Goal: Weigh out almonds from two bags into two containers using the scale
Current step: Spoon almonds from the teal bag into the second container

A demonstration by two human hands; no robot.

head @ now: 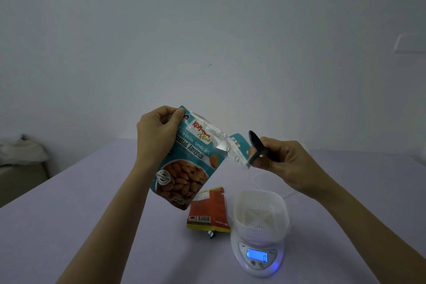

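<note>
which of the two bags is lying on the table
The orange bag, flat beside the scale; the teal bag is held up in the air.

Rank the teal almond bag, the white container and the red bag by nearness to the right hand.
1. Teal almond bag, top edge pinched by the right hand.
2. White container, below, on the scale.
3. Red bag, lying farther left.
</note>
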